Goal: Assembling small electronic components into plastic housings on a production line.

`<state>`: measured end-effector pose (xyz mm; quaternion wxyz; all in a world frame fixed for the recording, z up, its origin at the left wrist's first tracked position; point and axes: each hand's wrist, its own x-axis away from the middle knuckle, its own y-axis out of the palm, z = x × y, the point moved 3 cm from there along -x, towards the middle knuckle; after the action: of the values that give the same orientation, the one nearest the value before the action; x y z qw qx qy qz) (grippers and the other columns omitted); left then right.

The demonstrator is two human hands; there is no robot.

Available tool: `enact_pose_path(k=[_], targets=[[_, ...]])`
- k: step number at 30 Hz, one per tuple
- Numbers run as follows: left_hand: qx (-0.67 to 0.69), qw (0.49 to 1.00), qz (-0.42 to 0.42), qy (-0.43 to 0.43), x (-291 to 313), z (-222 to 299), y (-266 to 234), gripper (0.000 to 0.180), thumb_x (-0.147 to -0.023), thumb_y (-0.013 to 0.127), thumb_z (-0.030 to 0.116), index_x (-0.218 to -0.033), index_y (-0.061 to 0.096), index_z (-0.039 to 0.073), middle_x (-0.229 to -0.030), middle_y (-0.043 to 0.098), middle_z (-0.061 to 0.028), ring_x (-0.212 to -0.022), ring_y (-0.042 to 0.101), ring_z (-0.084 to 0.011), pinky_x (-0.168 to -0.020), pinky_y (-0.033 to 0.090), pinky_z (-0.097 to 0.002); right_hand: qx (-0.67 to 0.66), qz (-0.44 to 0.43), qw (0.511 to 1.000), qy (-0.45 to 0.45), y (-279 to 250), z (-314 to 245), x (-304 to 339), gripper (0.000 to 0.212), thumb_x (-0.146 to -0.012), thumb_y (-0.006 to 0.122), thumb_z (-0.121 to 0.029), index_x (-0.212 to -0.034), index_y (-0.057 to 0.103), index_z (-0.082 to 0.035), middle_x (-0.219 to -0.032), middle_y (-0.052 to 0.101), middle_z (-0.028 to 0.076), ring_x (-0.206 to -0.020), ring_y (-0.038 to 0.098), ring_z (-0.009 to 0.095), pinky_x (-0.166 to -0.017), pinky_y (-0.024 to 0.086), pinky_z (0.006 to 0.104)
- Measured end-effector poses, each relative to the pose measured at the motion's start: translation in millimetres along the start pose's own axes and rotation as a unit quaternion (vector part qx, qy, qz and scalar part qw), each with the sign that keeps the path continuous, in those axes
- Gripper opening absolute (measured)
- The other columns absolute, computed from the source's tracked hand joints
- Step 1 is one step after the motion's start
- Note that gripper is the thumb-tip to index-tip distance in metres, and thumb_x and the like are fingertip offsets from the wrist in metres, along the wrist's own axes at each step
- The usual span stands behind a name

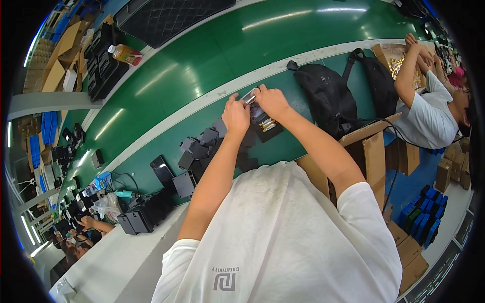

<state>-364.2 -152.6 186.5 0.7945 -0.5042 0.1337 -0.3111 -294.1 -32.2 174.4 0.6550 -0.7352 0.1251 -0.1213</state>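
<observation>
Both hands meet over the green bench, closed on a small clear-and-silver piece (248, 97) whose kind I cannot make out. My left hand (236, 115) pinches its left end, and my right hand (273, 102) grips it from the right. Just below them lie several short gold-coloured cylinders (268, 125) on a dark flat piece (270, 133). To the left of my left forearm, dark grey square plastic parts (197, 146) form a loose pile. My fingers partly hide the held piece.
A black backpack (326, 96) lies on the right of the bench. At left are a phone (162, 170), a teal electric screwdriver (126, 194) and black boxes (144, 214). Cardboard boxes (374, 161) stand by my right elbow. A co-worker (429, 108) sits far right; a drink bottle (125, 54) lies across.
</observation>
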Motion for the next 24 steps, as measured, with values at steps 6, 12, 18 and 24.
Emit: enact_pose_path(k=[6, 12, 18, 24], targets=[[0.026, 0.999, -0.011, -0.029, 0, 2, 0, 0.011, -0.079, 0.069, 0.018, -0.079, 0.074, 0.008, -0.131, 0.058, -0.0052, -0.103, 0.061, -0.0295, -0.082, 0.050, -0.0389, -0.025, 0.026, 0.999, -0.011, -3, 3, 3, 0.015, -0.088, 0.052, -0.019, -0.093, 0.059, -0.006, -0.088, 0.059, 0.013, -0.061, 0.064, 0.030, -0.059, 0.049, 0.0403], [0.022, 0.999, -0.017, -0.043, -2, 2, -2, 0.010, -0.078, 0.069, 0.016, -0.079, 0.074, 0.008, -0.131, 0.056, -0.0073, -0.101, 0.062, -0.0302, -0.081, 0.051, -0.0395, -0.040, 0.003, 0.999, 0.017, -2, 1, 0, 0.017, -0.088, 0.051, -0.019, -0.094, 0.060, -0.005, -0.089, 0.059, 0.014, -0.062, 0.064, 0.032, -0.063, 0.049, 0.0430], [0.026, 0.998, -0.040, -0.048, -4, 5, -4, 0.010, -0.079, 0.068, 0.013, -0.080, 0.074, 0.005, -0.131, 0.055, -0.0114, -0.098, 0.063, -0.0328, -0.079, 0.052, -0.0407, -0.033, -0.043, 0.999, 0.006, -7, 2, 0, 0.019, -0.088, 0.054, -0.018, -0.100, 0.056, -0.003, -0.091, 0.058, 0.015, -0.068, 0.064, 0.033, -0.065, 0.050, 0.0448], [0.063, 0.997, 0.011, 0.038, 11, 15, -11, 0.013, -0.082, 0.066, 0.012, -0.084, 0.072, 0.002, -0.130, 0.054, -0.0135, -0.094, 0.063, -0.0352, -0.079, 0.052, -0.0414, -0.069, -0.042, 0.997, -0.005, -26, 14, 29, 0.020, -0.088, 0.054, -0.014, -0.102, 0.053, -0.001, -0.094, 0.056, 0.017, -0.076, 0.063, 0.034, -0.066, 0.051, 0.0450]])
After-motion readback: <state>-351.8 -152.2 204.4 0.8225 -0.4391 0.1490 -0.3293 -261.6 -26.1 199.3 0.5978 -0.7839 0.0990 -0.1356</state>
